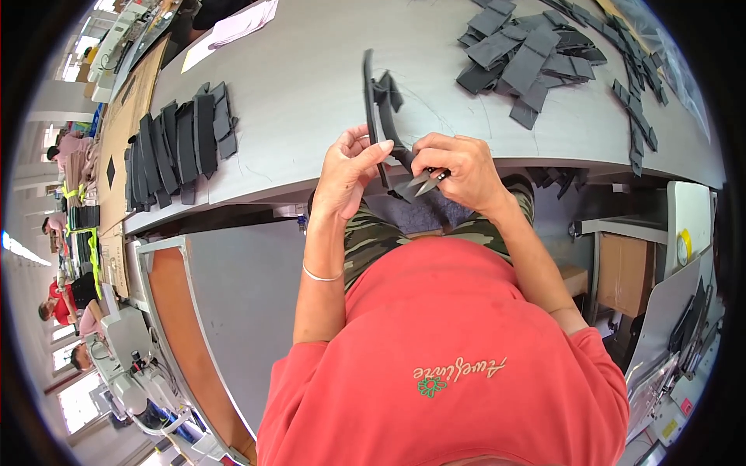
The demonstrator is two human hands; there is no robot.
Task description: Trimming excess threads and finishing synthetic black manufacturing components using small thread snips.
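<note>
My left hand is closed on a black fabric strip, thumb on top, and holds it upright above the table's near edge. A folded part of the black fabric stands beside it and runs down toward my other hand. My right hand is curled around small thread snips, their blades pointing left beside the fabric's lower end. Its fingers also touch the fabric; how firmly they grip it I cannot tell.
On the grey table, a row of black strips lies at left and a loose pile of dark pieces at far right. More strips hang over the right edge. A cardboard box stands below. Sewing machines and people are at left.
</note>
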